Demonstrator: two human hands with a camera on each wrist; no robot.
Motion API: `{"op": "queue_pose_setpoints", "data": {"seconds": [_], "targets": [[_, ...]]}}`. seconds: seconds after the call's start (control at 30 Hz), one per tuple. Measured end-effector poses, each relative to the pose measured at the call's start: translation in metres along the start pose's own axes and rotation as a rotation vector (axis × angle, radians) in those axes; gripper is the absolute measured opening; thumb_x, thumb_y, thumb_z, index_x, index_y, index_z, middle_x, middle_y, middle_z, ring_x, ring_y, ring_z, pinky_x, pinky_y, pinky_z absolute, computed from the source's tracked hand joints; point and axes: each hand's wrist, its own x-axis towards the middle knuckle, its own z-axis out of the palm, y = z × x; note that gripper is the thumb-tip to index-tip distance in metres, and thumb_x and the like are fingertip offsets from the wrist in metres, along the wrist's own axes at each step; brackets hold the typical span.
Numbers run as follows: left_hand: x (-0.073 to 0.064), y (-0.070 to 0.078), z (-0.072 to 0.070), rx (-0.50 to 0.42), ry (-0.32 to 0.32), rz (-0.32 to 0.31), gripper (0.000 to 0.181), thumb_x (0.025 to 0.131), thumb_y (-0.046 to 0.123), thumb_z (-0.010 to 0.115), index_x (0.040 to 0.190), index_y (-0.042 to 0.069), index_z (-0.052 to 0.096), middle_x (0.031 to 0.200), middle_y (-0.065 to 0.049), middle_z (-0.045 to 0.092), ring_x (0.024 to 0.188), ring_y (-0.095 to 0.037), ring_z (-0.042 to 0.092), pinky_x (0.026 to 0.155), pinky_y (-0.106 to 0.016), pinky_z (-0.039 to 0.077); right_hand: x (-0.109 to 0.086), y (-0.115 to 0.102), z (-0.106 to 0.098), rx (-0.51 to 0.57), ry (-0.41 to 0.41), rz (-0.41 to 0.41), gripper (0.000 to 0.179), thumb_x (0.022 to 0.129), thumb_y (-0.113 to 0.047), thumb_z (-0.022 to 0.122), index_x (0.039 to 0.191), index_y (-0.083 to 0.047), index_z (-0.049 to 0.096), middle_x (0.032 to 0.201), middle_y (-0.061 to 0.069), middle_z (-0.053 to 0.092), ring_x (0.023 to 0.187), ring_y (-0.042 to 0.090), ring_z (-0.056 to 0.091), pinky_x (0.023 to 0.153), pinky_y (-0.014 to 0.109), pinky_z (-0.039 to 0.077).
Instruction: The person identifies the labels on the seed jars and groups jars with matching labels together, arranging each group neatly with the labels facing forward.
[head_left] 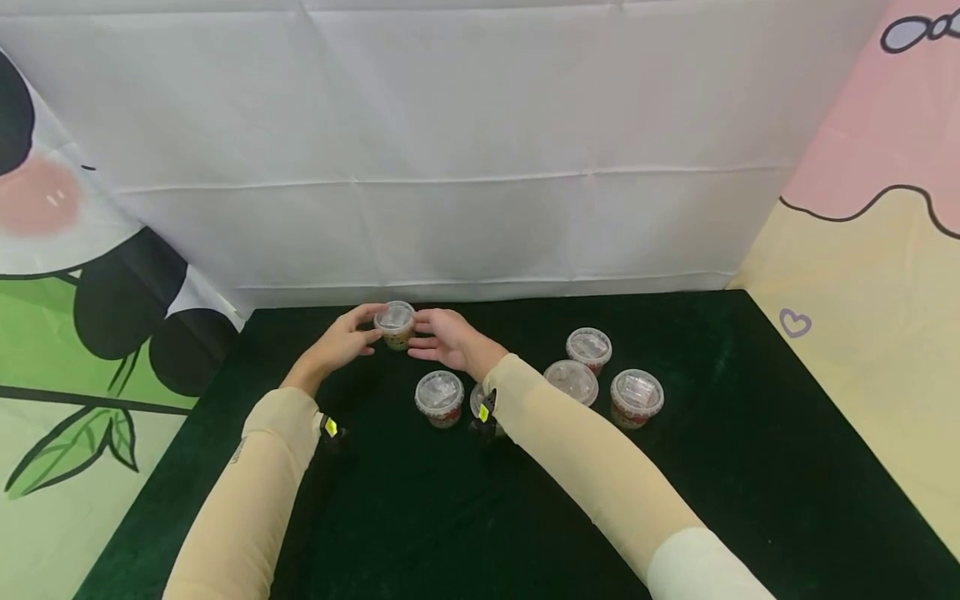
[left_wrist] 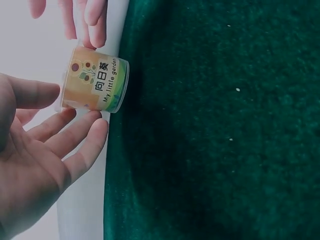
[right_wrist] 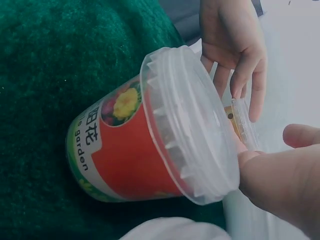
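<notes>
A small clear plastic cup (head_left: 396, 327) with a lid and a yellow sunflower label stands near the far edge of the table, between my two hands. My left hand (head_left: 339, 343) holds its left side by the thumb and fingertips. From the other side, my right hand (head_left: 450, 337) reaches in with outstretched fingers close against the cup. Printed on the label (left_wrist: 102, 82) are sunflowers and "My little garden". Whether the cup's base touches the cloth, I cannot tell. Close to the right wrist view's camera is a red-labelled lidded cup (right_wrist: 135, 145) with flower pictures.
Another lidded cup (head_left: 440, 398) stands nearer me, beside one partly hidden by my right wrist (head_left: 477, 400). Three more cups stand right of my forearm: one at the back (head_left: 588, 348), one partly covered (head_left: 572, 382), one rightmost (head_left: 637, 398). Dark green cloth (head_left: 420, 517) covers the table; a white curtain (head_left: 465, 225) hangs behind.
</notes>
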Motion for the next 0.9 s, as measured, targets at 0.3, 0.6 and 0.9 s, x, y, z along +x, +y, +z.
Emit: {"op": "queue_pose_setpoints", "data": {"seconds": [0.3,0.6,0.9], "targets": [[-0.012,0.021,0.007,-0.053,-0.029,-0.053,0.053,0.107,0.004,0.043,0.156,-0.004,0.027,0.157,-0.034,0.022,0.141,-0.050,0.032,0.105,-0.063,0.041,0.003,0.006,-0.005,-0.006,-0.007,0.005,0.051,0.108,-0.020,0.050,0.155,-0.005,0.038,0.160,0.018,0.034,0.141,0.039,0.041,0.105,0.046,0.047],[-0.012,0.014,0.009,-0.077,0.004,-0.067,0.060,0.107,0.004,0.044,0.159,0.000,0.016,0.158,-0.033,0.020,0.140,-0.050,0.033,0.105,-0.064,0.041,0.001,0.011,-0.006,-0.020,-0.025,0.015,0.052,0.108,-0.024,0.049,0.156,-0.006,0.037,0.161,0.015,0.033,0.143,0.038,0.038,0.106,0.047,0.046],[-0.009,0.007,0.009,-0.054,0.014,-0.049,0.057,0.107,0.005,0.042,0.159,-0.001,0.018,0.159,-0.032,0.021,0.141,-0.048,0.033,0.104,-0.063,0.042,0.002,0.012,-0.008,-0.048,-0.031,0.007,0.052,0.108,-0.025,0.050,0.156,-0.009,0.038,0.161,0.013,0.035,0.143,0.037,0.039,0.105,0.047,0.047]]}}
